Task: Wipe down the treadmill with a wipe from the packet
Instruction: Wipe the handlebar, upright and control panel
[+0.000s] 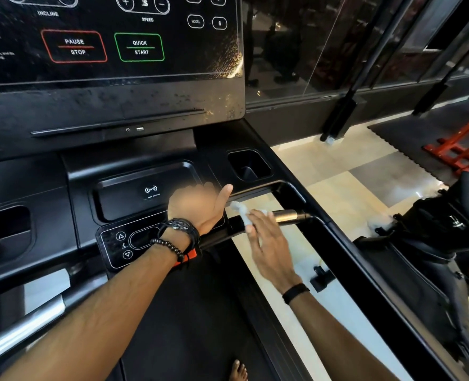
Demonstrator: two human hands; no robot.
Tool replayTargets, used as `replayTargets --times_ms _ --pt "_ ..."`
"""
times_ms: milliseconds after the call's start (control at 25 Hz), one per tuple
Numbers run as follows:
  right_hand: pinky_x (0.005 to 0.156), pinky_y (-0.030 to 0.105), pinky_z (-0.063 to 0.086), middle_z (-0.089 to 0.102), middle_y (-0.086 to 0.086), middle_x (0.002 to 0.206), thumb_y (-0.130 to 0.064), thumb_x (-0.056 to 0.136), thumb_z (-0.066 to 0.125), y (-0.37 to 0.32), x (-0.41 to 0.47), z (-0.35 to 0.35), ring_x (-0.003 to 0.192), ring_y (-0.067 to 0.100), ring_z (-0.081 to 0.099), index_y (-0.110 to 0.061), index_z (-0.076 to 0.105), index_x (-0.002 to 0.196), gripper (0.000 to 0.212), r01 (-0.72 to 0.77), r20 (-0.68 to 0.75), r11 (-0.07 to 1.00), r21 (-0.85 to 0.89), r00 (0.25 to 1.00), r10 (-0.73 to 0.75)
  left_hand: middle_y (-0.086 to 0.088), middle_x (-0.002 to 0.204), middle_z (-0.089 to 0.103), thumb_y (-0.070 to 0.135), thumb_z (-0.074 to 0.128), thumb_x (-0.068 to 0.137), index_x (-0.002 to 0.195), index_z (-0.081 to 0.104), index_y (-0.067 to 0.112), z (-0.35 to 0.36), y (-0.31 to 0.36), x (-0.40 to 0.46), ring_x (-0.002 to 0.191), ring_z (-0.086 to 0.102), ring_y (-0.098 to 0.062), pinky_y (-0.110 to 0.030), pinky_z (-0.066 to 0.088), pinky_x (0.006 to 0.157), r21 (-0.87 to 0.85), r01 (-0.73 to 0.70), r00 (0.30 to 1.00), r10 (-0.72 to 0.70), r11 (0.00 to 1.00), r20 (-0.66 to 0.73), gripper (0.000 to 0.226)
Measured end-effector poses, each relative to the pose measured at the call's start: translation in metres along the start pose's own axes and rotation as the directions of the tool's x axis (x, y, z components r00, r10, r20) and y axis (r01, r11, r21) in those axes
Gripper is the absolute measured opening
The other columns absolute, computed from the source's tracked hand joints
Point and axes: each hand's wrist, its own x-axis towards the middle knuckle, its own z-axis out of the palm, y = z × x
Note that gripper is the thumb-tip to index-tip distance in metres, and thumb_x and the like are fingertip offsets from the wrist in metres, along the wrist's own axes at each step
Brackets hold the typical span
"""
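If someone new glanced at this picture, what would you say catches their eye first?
Probably the two hands at centre: the right hand presses a crumpled white wipe onto the treadmill's black and silver handlebar, while the left hand, blurred, hovers open beside it. Above, the red PAUSE/STOP button and green QUICK START button glow on the dark console.

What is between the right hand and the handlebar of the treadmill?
In the head view, a crumpled white wipe lies between the right hand and the handlebar.
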Motion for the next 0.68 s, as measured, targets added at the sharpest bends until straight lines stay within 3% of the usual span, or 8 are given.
replayTargets --times_ms 120,240,320,400,440,520,600,680 --pt "0.123 0.032 0.023 0.071 0.006 0.114 -0.032 0.104 0.051 0.048 0.024 -0.021 0.112 0.019 0.063 -0.008 0.069 0.110 0.030 -0.164 -0.086 0.987 0.000 0.983 0.163 0.003 0.060 0.044 0.062 0.005 0.101 0.089 0.057 0.016 -0.001 -0.001 0.000 0.060 0.053 -0.022 -0.034 0.037 0.054 -0.007 0.002 1.000 -0.002 1.000 0.010 0.071" --pt "0.095 0.039 0.053 0.073 0.015 0.088 -0.014 0.095 0.066 0.067 0.048 -0.037 0.085 0.032 0.071 -0.007 0.064 0.083 0.014 -0.364 -0.132 0.931 0.023 0.922 0.364 0.003 0.060 0.044 0.062 0.004 0.101 0.088 0.055 0.016 -0.001 -0.001 -0.001 0.059 0.053 -0.021 -0.033 0.036 0.054 -0.006 0.007 1.000 -0.007 1.000 0.009 0.070" --pt "0.084 0.030 0.055 0.072 0.011 0.089 -0.006 0.093 0.065 0.050 0.055 -0.033 0.088 0.029 0.070 -0.011 0.058 0.083 0.013 -0.381 -0.061 0.924 0.032 0.922 0.382 0.003 0.060 0.044 0.062 0.004 0.100 0.086 0.053 0.017 0.000 -0.001 -0.001 0.059 0.052 -0.021 -0.033 0.035 0.053 -0.006 0.013 1.000 -0.013 1.000 0.006 0.069" --pt "0.091 0.031 0.054 0.071 0.007 0.097 -0.002 0.096 0.056 0.019 0.052 -0.018 0.090 0.024 0.068 -0.010 0.062 0.107 0.015 -0.275 0.060 0.960 0.053 0.961 0.272 0.003 0.059 0.044 0.063 0.004 0.100 0.083 0.051 0.017 0.000 -0.001 -0.001 0.058 0.051 -0.022 -0.033 0.034 0.053 0.004 0.021 1.000 -0.021 1.000 0.001 0.067" --pt "0.102 0.032 0.050 0.071 0.008 0.107 -0.001 0.098 0.051 0.002 0.046 -0.007 0.097 0.022 0.067 -0.010 0.061 0.122 0.028 -0.194 0.126 0.978 0.072 0.975 0.184 0.003 0.058 0.042 0.062 0.005 0.101 0.083 0.051 0.017 0.000 0.000 0.000 0.058 0.051 -0.022 -0.033 0.034 0.053 0.012 0.025 1.000 -0.025 1.000 -0.002 0.067" --pt "0.122 0.024 0.019 0.066 0.008 0.128 -0.003 0.101 0.045 -0.022 0.033 0.007 0.119 0.016 0.059 -0.009 0.059 0.134 0.036 -0.010 0.213 0.998 0.056 0.977 -0.003 0.002 0.058 0.040 0.062 0.007 0.101 0.083 0.053 0.016 -0.001 0.001 0.000 0.059 0.049 -0.023 -0.033 0.034 0.053 0.024 0.032 0.999 -0.032 0.999 -0.004 0.067" --pt "0.123 0.023 0.001 0.060 0.003 0.137 -0.013 0.104 0.041 -0.016 0.029 0.006 0.131 0.012 0.049 -0.011 0.059 0.134 0.035 0.129 0.243 0.991 0.018 0.961 -0.130 0.002 0.059 0.040 0.062 0.008 0.101 0.085 0.056 0.016 -0.001 0.002 -0.001 0.059 0.048 -0.023 -0.034 0.033 0.053 0.030 0.034 0.999 -0.034 0.999 -0.005 0.069" --pt "0.122 0.029 -0.002 0.061 0.000 0.136 -0.035 0.108 0.032 0.019 0.034 -0.011 0.131 0.014 0.050 -0.015 0.062 0.132 0.043 0.115 0.244 0.993 -0.004 0.964 -0.110 0.003 0.059 0.042 0.063 0.007 0.101 0.088 0.057 0.017 -0.001 0.001 -0.001 0.059 0.049 -0.022 -0.033 0.033 0.054 0.025 0.032 0.999 -0.032 0.999 0.005 0.070"
